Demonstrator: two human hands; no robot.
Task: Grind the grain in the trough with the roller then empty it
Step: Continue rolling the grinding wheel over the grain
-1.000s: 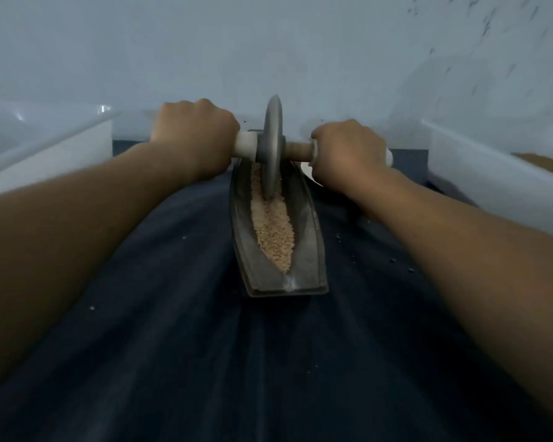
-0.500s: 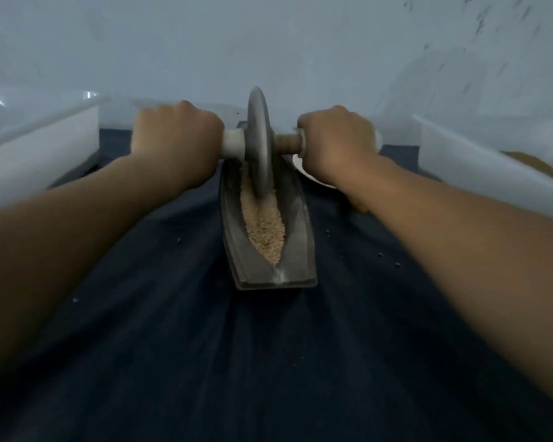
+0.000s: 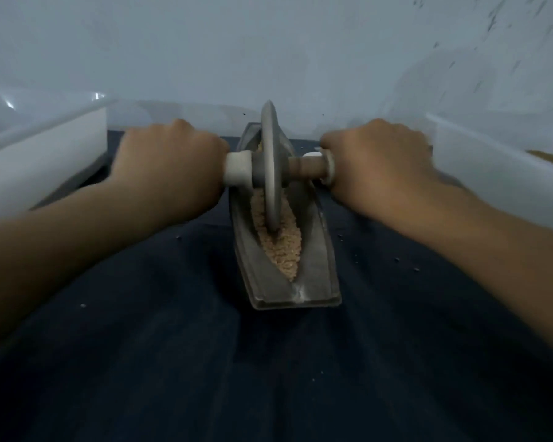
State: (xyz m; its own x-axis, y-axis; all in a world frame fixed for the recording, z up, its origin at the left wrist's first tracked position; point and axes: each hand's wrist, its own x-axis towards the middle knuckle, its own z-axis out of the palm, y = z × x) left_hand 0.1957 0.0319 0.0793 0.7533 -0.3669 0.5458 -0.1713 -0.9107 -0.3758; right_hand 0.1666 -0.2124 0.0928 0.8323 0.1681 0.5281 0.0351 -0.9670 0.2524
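Grinding under way; the grain [image 3: 284,253] looks mostly whole, and emptying is not yet begun.
A pale wall [image 3: 268,43] backs the dark-clothed desk [image 3: 173,362], flanked by white bins [image 3: 45,154]; the trough [image 3: 320,275] lies lengthwise between my arms, the roller [image 3: 270,161] standing in its grain, my left hand [image 3: 170,167] and right hand [image 3: 377,167] each wrapped round a handle end.

Looking forward and down from head height, sitting close behind both forearms. Centring the trough [image 3: 316,269] and roller [image 3: 270,167], with the left hand [image 3: 170,164] and right hand [image 3: 377,161] flanking them at mid-height. Catching cloth [image 3: 268,378] below, wall [image 3: 268,43] beyond, a tub [image 3: 42,154] at the left edge and another [image 3: 492,173] at the right, edges blurring, probably from head motion.
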